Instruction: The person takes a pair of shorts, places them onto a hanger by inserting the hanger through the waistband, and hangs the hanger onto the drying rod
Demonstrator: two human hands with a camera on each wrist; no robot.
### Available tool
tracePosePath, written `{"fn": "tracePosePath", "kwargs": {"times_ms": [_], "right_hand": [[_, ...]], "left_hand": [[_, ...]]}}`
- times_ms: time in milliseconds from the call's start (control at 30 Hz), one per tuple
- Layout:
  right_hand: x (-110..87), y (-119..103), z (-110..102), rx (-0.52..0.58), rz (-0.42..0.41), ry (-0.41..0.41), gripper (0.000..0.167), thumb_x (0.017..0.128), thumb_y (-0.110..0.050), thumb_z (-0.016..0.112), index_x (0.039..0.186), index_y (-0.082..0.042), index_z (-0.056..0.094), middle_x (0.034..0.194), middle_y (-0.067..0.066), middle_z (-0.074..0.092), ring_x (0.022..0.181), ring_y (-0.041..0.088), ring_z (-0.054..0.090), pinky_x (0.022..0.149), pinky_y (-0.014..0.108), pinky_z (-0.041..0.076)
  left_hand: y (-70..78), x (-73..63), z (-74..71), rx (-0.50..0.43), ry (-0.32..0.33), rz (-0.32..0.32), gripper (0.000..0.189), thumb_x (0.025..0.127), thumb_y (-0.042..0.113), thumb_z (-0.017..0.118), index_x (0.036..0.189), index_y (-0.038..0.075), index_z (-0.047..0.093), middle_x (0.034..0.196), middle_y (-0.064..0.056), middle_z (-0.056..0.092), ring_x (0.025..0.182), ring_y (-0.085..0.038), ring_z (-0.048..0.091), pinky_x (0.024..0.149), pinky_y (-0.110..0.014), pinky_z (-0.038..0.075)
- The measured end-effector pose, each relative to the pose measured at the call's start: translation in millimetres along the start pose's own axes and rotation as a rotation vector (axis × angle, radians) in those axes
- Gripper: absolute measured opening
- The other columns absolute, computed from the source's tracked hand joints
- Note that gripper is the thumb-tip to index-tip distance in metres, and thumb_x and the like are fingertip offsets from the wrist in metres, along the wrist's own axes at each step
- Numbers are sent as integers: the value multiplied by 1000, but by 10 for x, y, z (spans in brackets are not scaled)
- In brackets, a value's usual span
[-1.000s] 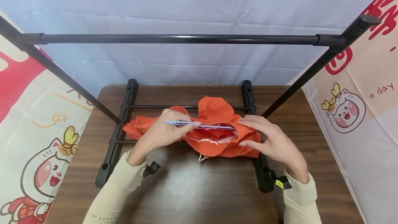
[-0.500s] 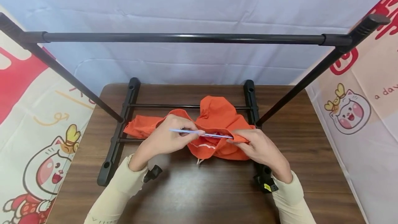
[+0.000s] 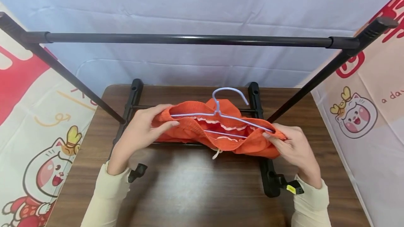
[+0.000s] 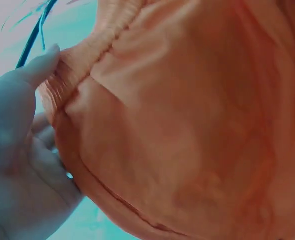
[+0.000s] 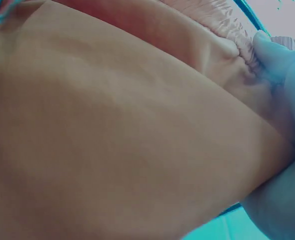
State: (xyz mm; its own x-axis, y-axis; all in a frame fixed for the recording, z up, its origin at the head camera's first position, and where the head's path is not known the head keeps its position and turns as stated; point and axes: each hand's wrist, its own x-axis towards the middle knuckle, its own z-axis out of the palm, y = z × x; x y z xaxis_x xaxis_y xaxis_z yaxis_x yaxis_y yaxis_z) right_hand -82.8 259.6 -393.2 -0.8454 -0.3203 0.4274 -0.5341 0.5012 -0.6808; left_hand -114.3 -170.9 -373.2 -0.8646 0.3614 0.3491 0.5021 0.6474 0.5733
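Observation:
Orange pants [image 3: 186, 130] with a gathered elastic waistband and a pale drawstring [image 3: 216, 154] are held up over the rack's base. A light purple hanger [image 3: 217, 107] sits in the waist opening, its hook standing up above the band. My left hand [image 3: 139, 129] holds the left end of the waistband, thumb in front and fingers behind, as the left wrist view shows on the pants [image 4: 162, 125]. At the other end my right hand [image 3: 293, 144] pinches the band beside the hanger's right tip. Cloth [image 5: 127, 115] fills most of the right wrist view.
A black garment rack stands on the wooden table [image 3: 189, 188], its top rail [image 3: 189, 39] crossing beyond my hands. Its right foot [image 3: 269, 181] lies close to my right wrist. A pale cloth backdrop [image 3: 202, 6] hangs behind, with cartoon-printed sheets at both sides.
My left hand has left the hanger and moved left onto the waistband. The right hand has moved right, stretching the band. The hanger's hook now shows upright.

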Motion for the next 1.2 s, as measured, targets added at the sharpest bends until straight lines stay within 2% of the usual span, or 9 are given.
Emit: {"fn": "tracePosePath", "kwargs": {"times_ms": [133, 333, 400, 500, 633, 767, 1000, 1067, 1200], "right_hand": [[-21, 16, -144, 46, -41, 65, 30, 81, 18, 75, 96, -7, 76, 71, -12, 60, 60, 0, 50, 53, 19, 40], [-91, 15, -307, 189, -33, 157, 39, 83, 17, 73, 109, -11, 81, 92, -20, 77, 73, -3, 66, 66, 10, 51], [-100, 15, -315, 214, -40, 172, 37, 86, 13, 74, 111, -14, 81, 96, -20, 78, 76, -5, 68, 69, 9, 52], [-96, 42, -275, 331, -84, 167, 27, 88, 8, 76, 109, -9, 81, 95, -14, 80, 75, -2, 70, 68, 10, 54], [-87, 98, -179, 421, -96, 148, 19, 87, 9, 77, 103, -2, 81, 88, -8, 80, 70, 2, 67, 65, 12, 53], [-98, 142, -102, 324, 13, 106, 35, 83, 19, 72, 95, -13, 80, 76, -12, 71, 63, 3, 58, 56, 19, 46], [-133, 171, -49, 143, 161, -27, 25, 87, 11, 73, 96, -12, 76, 68, -12, 60, 61, 7, 54, 55, 25, 43], [-133, 171, -39, 118, 164, -41, 23, 88, 10, 74, 96, -12, 75, 67, -11, 59, 61, 7, 54, 55, 24, 44], [-123, 164, -19, 106, 71, -59, 28, 83, 14, 77, 90, -13, 74, 65, -8, 55, 58, 5, 49, 52, 24, 41]], "left_hand": [[-9, -65, -123, -91, 126, 112, 29, 87, 19, 87, 115, 22, 79, 89, 9, 75, 72, -1, 61, 66, -15, 47], [44, -197, -354, -213, 246, 187, 39, 72, -5, 91, 104, 15, 82, 82, 4, 75, 61, 0, 51, 56, -15, 38], [76, -226, -400, -204, 185, 162, 41, 72, -1, 93, 106, 18, 79, 81, 7, 72, 59, -1, 47, 54, -17, 35], [127, -235, -414, -212, 7, 84, 44, 79, 13, 93, 116, 25, 73, 87, 14, 73, 64, -1, 58, 58, -17, 45], [134, -222, -366, -195, -179, 43, 25, 91, 25, 85, 111, 32, 73, 78, 20, 66, 62, 0, 57, 57, -18, 46], [78, -243, -276, -172, -194, 69, 12, 94, 24, 81, 92, 31, 72, 63, 21, 43, 54, 2, 39, 50, -18, 32], [6, -283, -107, -118, -151, 167, 11, 95, 18, 78, 93, 27, 72, 60, 16, 40, 57, 5, 33, 55, -14, 32], [9, -303, -91, -116, -197, 143, 17, 97, 21, 76, 85, 26, 66, 59, 18, 37, 56, 6, 31, 54, -15, 31], [40, -325, -69, -116, -396, 51, 35, 101, 40, 71, 75, 28, 51, 62, 20, 32, 56, 5, 32, 56, -16, 32]]}}
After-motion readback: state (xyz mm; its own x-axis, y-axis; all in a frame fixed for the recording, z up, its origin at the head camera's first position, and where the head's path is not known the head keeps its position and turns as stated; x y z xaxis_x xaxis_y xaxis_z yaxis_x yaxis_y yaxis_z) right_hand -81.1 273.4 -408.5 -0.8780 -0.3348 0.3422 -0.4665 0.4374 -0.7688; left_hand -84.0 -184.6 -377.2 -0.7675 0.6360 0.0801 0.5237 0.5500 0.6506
